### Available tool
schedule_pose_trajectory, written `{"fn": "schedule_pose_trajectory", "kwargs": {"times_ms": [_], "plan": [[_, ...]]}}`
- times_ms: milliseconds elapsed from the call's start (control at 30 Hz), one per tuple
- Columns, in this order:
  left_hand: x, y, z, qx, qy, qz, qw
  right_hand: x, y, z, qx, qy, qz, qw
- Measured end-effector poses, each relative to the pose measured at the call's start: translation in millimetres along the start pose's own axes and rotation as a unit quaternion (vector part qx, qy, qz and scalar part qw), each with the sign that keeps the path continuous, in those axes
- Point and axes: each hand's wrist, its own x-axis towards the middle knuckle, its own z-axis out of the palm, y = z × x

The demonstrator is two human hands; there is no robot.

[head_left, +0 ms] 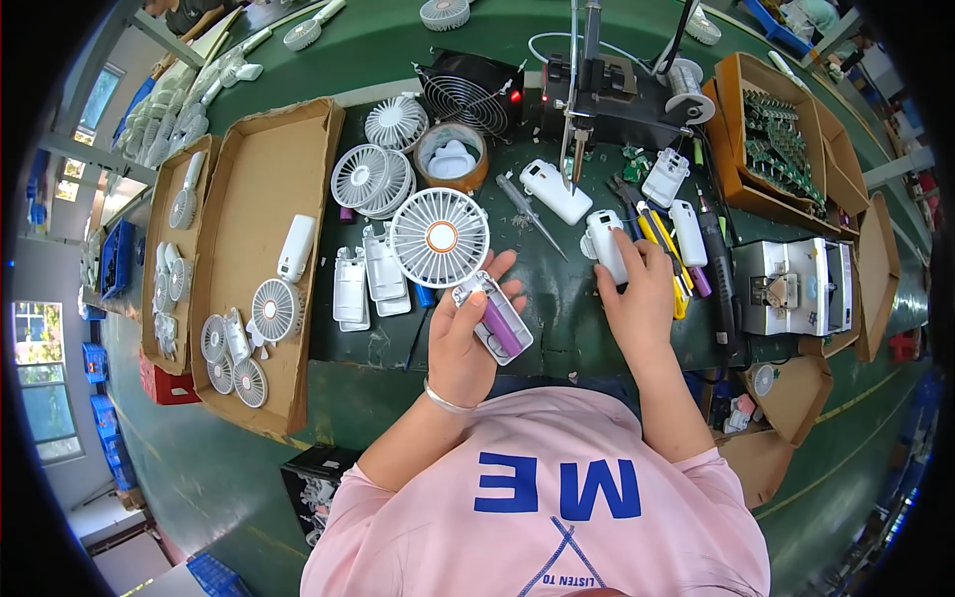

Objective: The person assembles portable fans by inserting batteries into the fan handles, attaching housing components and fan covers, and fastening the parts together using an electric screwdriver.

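Observation:
My left hand (463, 348) is closed round the handle of a white handheld fan (440, 237). Its round grille has an orange ring at the centre. The handle is uncovered and shows a purple battery cell (500, 329) inside. On the right, my right hand (642, 308) grips a white handle shell (604, 243) against the green mat, thumb on one side and fingers on the other. A second white shell (557, 192) lies just beyond it. Beside my right fingers are yellow utility knives (661, 239) and another white shell (686, 234).
A soldering stand (587, 90) with a solder spool (686, 92) stands at the back, beside a black blower fan (471, 95). Cardboard trays (264, 159) hold fans at left. Circuit boards fill a box (734, 99) at right, above a white machine (796, 289). An electric screwdriver (718, 264) lies nearby.

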Motion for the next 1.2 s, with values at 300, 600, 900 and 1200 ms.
{"fn": "schedule_pose_trajectory", "kwargs": {"times_ms": [300,600,900,1200], "plan": [[2,-22,-4,0.024,-0.032,0.056,0.998,-39,-59,-23,0.286,-0.047,-0.062,0.955],[-3,-28,7,0.111,-0.008,0.068,0.992,-49,-73,-8,0.293,-0.081,-0.09,0.948],[-6,-24,-2,0.143,-0.025,0.097,0.985,-37,-56,-28,0.338,-0.153,-0.142,0.918],[-11,-16,-2,0.094,-0.109,0.012,0.989,-85,89,-78,0.871,0.099,0.391,0.28]]}}
